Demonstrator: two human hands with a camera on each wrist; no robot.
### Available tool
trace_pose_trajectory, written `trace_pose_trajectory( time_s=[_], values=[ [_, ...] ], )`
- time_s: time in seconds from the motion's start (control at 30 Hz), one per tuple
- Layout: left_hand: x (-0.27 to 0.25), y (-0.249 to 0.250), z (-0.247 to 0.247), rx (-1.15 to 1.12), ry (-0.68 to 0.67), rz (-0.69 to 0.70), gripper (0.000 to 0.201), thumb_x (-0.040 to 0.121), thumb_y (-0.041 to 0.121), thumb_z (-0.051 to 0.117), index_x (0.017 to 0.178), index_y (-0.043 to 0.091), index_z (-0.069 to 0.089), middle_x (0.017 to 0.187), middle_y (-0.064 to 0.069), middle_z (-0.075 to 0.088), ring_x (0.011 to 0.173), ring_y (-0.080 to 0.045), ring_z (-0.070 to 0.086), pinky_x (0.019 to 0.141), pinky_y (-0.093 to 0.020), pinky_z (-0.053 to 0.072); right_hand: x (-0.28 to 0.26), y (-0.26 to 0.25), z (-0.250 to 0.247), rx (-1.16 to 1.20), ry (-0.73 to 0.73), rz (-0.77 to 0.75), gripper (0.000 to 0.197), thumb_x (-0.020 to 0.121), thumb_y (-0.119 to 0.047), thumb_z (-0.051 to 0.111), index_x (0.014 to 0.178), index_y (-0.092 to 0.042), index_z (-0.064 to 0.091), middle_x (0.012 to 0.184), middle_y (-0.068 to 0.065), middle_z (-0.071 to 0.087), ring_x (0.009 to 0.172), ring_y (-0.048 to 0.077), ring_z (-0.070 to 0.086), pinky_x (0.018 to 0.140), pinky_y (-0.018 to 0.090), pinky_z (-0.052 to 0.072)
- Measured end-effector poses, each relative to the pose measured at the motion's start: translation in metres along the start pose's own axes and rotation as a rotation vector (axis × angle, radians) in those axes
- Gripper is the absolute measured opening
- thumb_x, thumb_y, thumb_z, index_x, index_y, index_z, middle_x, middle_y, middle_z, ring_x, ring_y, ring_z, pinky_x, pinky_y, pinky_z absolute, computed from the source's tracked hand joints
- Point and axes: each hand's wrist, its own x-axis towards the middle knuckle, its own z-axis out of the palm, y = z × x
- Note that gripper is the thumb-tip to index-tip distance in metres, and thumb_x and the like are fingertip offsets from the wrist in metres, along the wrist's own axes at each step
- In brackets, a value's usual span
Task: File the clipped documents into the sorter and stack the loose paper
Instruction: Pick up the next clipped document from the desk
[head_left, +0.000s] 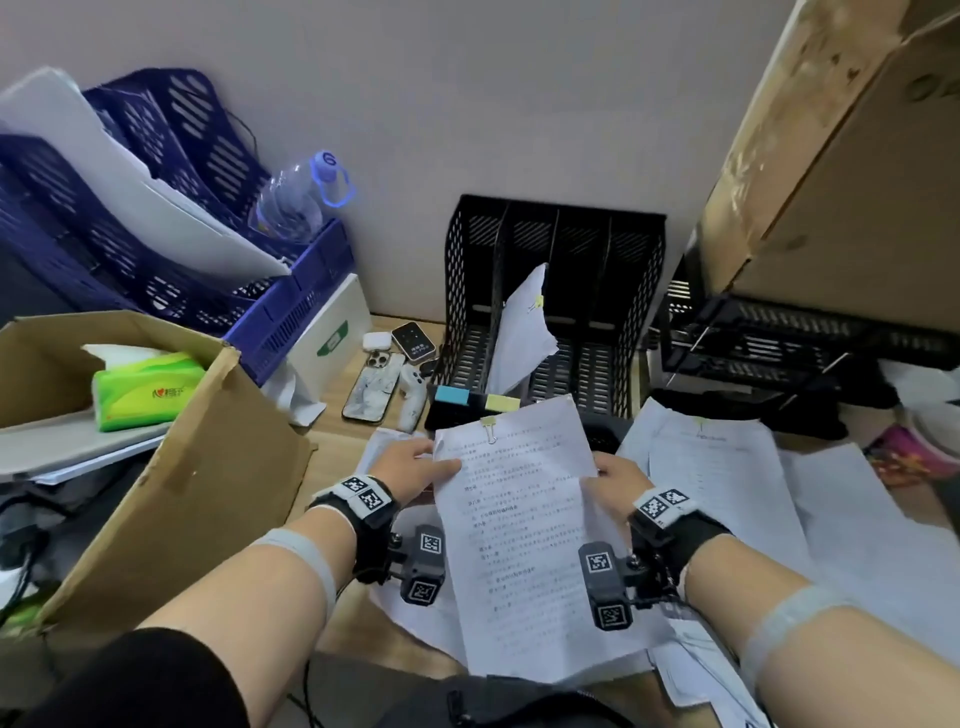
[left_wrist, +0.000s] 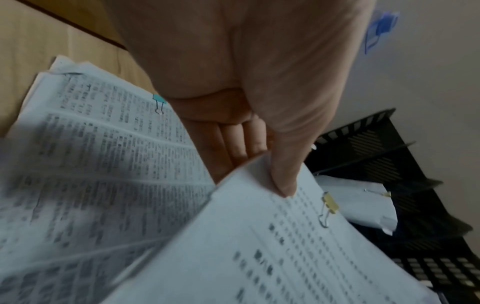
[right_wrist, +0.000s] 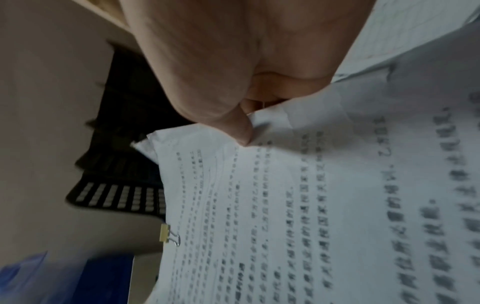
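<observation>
one clipped set already stands in the black sorter, frame centre. left hand and right hand each pinch a yellow-clipped document below it, unfiled. loose sheets at right remain unstacked.

Head: from above, facing down and forward.
Wrists: close, along each thumb.
Shared: clipped document, black sorter.
</observation>
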Motion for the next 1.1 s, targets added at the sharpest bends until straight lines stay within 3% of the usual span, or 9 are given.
trace_pose_trajectory(
  time_s=[0.13, 0.37, 0.43, 0.53, 0.6, 0.73, 0.87, 0.97, 1.1],
  values=[
    [-0.017, 0.017, 0.030, -0.031, -0.171, -0.063, 0.021, 0.090, 0.012, 0.073, 0.109, 0.005, 0.070, 0.108, -0.015, 0.076, 0.091, -0.027, 0.074, 0.077, -0.036, 0.063, -0.008, 0.013, -0.015, 0.058, 0.108, -0.001, 0.025, 0.092, -0.016, 0.060, 0.115, -0.014, 0.067, 0.107, 0.002, 0.066, 0.097, 0.021, 0.059, 0.085, 0.029, 0.047],
    [-0.016, 0.048, 0.053, 0.119, -0.177, 0.072, 0.018, 0.095, 0.018, 0.066, 0.110, 0.007, 0.070, 0.105, -0.015, 0.076, 0.086, -0.026, 0.075, 0.073, -0.039, 0.064, -0.010, -0.001, -0.027, 0.015, 0.471, -0.071, 0.039, 0.080, -0.018, 0.069, 0.112, -0.014, 0.048, 0.108, 0.007, 0.054, 0.096, 0.027, 0.057, 0.082, 0.035, 0.049],
    [-0.016, 0.066, 0.059, 0.144, -0.122, 0.179, 0.013, 0.096, 0.017, 0.064, 0.104, 0.009, 0.070, 0.100, -0.013, 0.076, 0.084, -0.025, 0.075, 0.071, -0.039, 0.064, -0.018, -0.016, -0.023, -0.034, 0.333, -0.132, 0.044, 0.077, -0.027, 0.074, 0.108, -0.018, 0.045, 0.101, 0.003, 0.054, 0.090, 0.024, 0.059, 0.074, 0.031, 0.048],
    [-0.016, 0.095, 0.071, 0.216, -0.065, 0.344, 0.016, 0.095, 0.017, 0.063, 0.099, 0.005, 0.072, 0.094, -0.016, 0.076, 0.084, -0.030, 0.076, 0.070, -0.040, 0.064, -0.030, -0.042, -0.010, -0.167, 0.011, -0.205, 0.091, 0.067, -0.051, 0.080, 0.137, -0.023, 0.030, 0.112, 0.003, 0.059, 0.091, 0.022, 0.065, 0.063, 0.029, 0.051],
    [-0.016, 0.111, 0.079, 0.202, -0.070, 0.427, 0.018, 0.094, 0.015, 0.061, 0.091, 0.000, 0.071, 0.086, -0.022, 0.073, 0.081, -0.035, 0.074, 0.067, -0.043, 0.064, -0.032, -0.056, -0.004, -0.327, 0.007, -0.237, 0.115, 0.061, -0.064, 0.077, 0.149, -0.028, 0.013, 0.122, 0.005, 0.055, 0.092, 0.027, 0.068, 0.062, 0.030, 0.052],
    [-0.013, 0.133, 0.086, 0.270, -0.107, 0.581, 0.021, 0.093, 0.026, 0.063, 0.085, 0.008, 0.069, 0.075, -0.016, 0.068, 0.070, -0.023, 0.068, 0.067, -0.045, 0.064, -0.031, -0.076, -0.014, -0.321, 0.173, -0.200, 0.091, 0.080, -0.043, 0.063, 0.148, -0.030, 0.005, 0.099, 0.007, 0.063, 0.077, 0.028, 0.069, 0.064, 0.043, 0.061],
    [-0.012, 0.149, 0.085, 0.109, -0.301, 0.586, 0.031, 0.091, 0.031, 0.072, 0.119, 0.019, 0.069, 0.103, -0.005, 0.076, 0.095, -0.016, 0.074, 0.079, -0.031, 0.062, -0.036, -0.091, -0.044, -0.342, 0.299, -0.235, 0.054, 0.090, -0.013, 0.046, 0.139, -0.017, 0.026, 0.075, -0.001, 0.050, 0.080, 0.030, 0.061, 0.066, 0.035, 0.049],
    [0.011, 0.153, 0.079, 0.311, -0.176, 0.620, 0.045, 0.093, 0.034, 0.068, 0.137, 0.028, 0.058, 0.118, -0.005, 0.067, 0.085, -0.008, 0.069, 0.076, -0.016, 0.057, -0.035, -0.099, -0.064, -0.327, 0.373, -0.234, 0.051, 0.093, -0.016, 0.047, 0.142, -0.017, 0.029, 0.093, 0.014, 0.064, 0.091, 0.039, 0.064, 0.073, 0.037, 0.052],
    [0.050, 0.154, 0.074, 0.810, -0.059, 0.509, 0.068, 0.093, 0.030, 0.060, 0.153, 0.040, 0.031, 0.151, -0.009, 0.027, 0.089, -0.024, 0.066, 0.085, -0.029, 0.056, -0.034, -0.106, -0.081, -0.162, 0.366, -0.273, 0.047, 0.092, -0.013, 0.046, 0.139, -0.019, 0.041, 0.106, 0.018, 0.066, 0.090, 0.040, 0.063, 0.079, 0.041, 0.053]
  ],
)
